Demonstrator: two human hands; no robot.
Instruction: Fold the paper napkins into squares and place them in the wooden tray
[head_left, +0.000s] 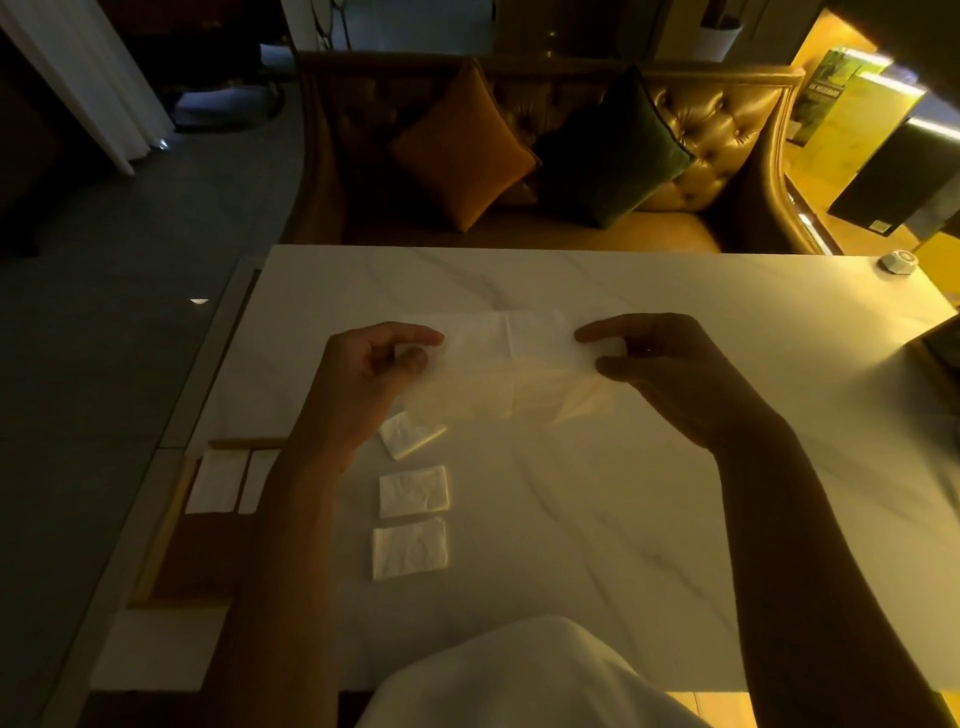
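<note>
Table (649, 519): pale marbled top, fills the lower view; a tufted sofa (717, 135) stands beyond its far edge.

Wooden tray (171, 540): at the table's left edge, partly hidden by the left forearm. Two white folded napkins (215, 480) lie side by side at its far end; the rest of its floor is bare.

Open napkin (511, 358): one thin, translucent sheet held stretched above the table, between the hands, a crease running down its middle. Its lower part hangs loose; dim light makes the lower edge hard to trace.

Left hand (363, 374): thumb and forefinger pinched closed on the sheet's left end.

Right hand (670, 374): thumb and fingers pinched closed on the sheet's right end.

Folded squares (413, 491): three small white squares in a column on the table, just right of the left forearm, apart from one another and outside the tray. The farthest is tilted.

Step in hand, as judged: start of folding a fresh napkin, sheet spread and not yet doubled.

Next move calls for: bringing edge to edge squarely, pressing the crease flat on the table, repeating down to square size. The three loose squares still need moving into the tray.
</note>
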